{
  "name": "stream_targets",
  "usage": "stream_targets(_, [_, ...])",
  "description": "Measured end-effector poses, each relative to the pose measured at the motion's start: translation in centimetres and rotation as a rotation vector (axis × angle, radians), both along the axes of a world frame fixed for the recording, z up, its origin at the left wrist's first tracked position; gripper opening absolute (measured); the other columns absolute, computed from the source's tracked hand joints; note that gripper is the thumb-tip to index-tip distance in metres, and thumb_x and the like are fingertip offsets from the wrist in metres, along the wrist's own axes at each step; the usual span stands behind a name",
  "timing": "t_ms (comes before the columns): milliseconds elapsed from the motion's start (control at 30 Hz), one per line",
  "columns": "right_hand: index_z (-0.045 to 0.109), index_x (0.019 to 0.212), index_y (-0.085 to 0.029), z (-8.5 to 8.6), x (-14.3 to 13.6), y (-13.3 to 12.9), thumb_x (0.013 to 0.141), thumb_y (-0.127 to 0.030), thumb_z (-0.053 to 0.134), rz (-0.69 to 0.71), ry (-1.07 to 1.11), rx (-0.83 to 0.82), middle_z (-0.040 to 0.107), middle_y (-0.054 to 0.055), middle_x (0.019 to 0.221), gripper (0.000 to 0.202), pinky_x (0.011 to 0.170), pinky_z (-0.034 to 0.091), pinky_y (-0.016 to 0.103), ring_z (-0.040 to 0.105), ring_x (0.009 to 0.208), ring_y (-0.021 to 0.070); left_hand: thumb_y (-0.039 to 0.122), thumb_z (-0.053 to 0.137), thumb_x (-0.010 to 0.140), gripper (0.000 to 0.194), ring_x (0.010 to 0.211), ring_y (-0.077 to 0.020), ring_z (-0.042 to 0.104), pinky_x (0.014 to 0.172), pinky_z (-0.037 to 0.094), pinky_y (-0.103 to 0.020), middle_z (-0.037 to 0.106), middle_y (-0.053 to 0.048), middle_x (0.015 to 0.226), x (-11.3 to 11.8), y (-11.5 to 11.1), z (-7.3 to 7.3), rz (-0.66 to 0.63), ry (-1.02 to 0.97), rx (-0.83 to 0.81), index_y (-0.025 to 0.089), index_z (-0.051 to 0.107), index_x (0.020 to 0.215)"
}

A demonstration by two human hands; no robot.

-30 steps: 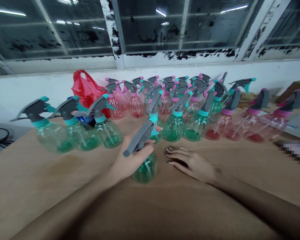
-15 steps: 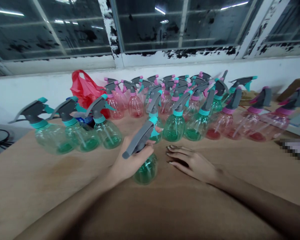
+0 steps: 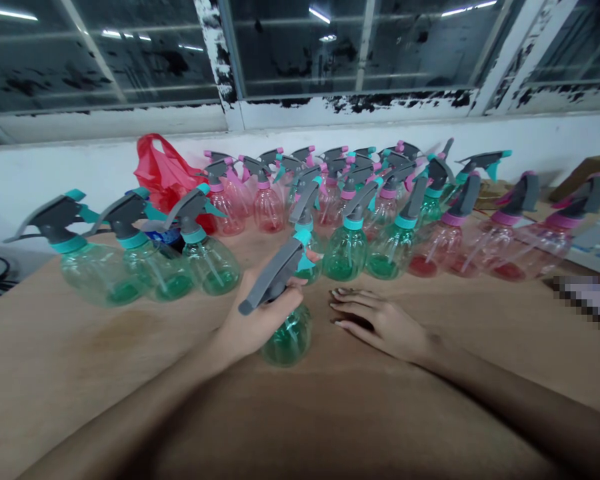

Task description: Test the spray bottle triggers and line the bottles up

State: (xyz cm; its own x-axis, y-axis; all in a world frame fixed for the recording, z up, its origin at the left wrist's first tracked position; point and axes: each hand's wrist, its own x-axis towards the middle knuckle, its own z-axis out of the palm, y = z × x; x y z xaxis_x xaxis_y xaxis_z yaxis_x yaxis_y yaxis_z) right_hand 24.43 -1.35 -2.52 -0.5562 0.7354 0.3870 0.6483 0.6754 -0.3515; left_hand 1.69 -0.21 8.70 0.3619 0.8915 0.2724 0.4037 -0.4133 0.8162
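Note:
My left hand (image 3: pixel 260 317) is wrapped round the neck of a green spray bottle (image 3: pixel 289 339) with a grey and turquoise trigger head. The bottle stands upright on the wooden table (image 3: pixel 330 427), and my palm and fingers hide its collar. To its right, my right hand (image 3: pixel 380 320) rests on the tabletop, fingers stretched out toward the bottle and apart from it, holding nothing. Just beyond my hands stands a row of spray bottles, green ones (image 3: pixel 345 257) in the middle and pink ones (image 3: pixel 435 250) to the right.
Three green spray bottles (image 3: pixel 213 263) stand at the left. More pink and green bottles crowd behind the row, beside a red plastic bag (image 3: pixel 163 173). A blurred-out flat object (image 3: pixel 587 300) lies at the right edge, cardboard (image 3: pixel 587 180) behind it. A white wall with windows closes the back.
The whole view has shifted slightly, so things at the left appear a little farther left. My left hand keeps its grip on the spray bottle; my right hand stays resting on the table.

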Motion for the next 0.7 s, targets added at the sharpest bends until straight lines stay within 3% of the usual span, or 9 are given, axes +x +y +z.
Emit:
stream_targets(300, [0.062,0.116,-0.021,-0.08,0.0,-0.02,0.093,-0.032,0.048,-0.009,-0.006,0.014,0.062,0.005,0.126,0.029,0.106,0.04,0.041,0.049,0.124,0.0188,0.028,0.046,0.075,0.03,0.1,-0.0238,0.066,0.093,0.049,-0.038,0.073,0.001,0.073,-0.25,0.07,0.07,-0.037,0.061,-0.048,0.028,0.068,0.095])
stream_targets(533, [0.061,0.117,-0.022,-0.07,0.04,0.02,0.094,-0.032,0.047,-0.002,-0.016,0.005,0.06,0.005,0.127,0.028,0.106,0.04,0.042,0.048,0.125,0.0195,0.025,0.046,0.075,0.029,0.095,-0.0223,0.067,0.087,0.051,-0.032,0.071,0.001,0.065,-0.21,-0.03,0.32,-0.053,0.028,-0.027,0.027,0.07,0.091])
stream_targets(700, [0.061,0.115,-0.021,0.01,0.0,0.02,0.094,-0.032,0.047,-0.004,-0.016,0.018,0.061,0.004,0.126,0.028,0.106,0.039,0.04,0.048,0.125,0.0184,0.029,0.047,0.073,0.027,0.084,-0.0247,0.068,0.076,0.054,-0.034,0.071,-0.001,0.068,-0.19,0.16,0.1,-0.001,0.05,-0.046,0.026,0.071,0.085])
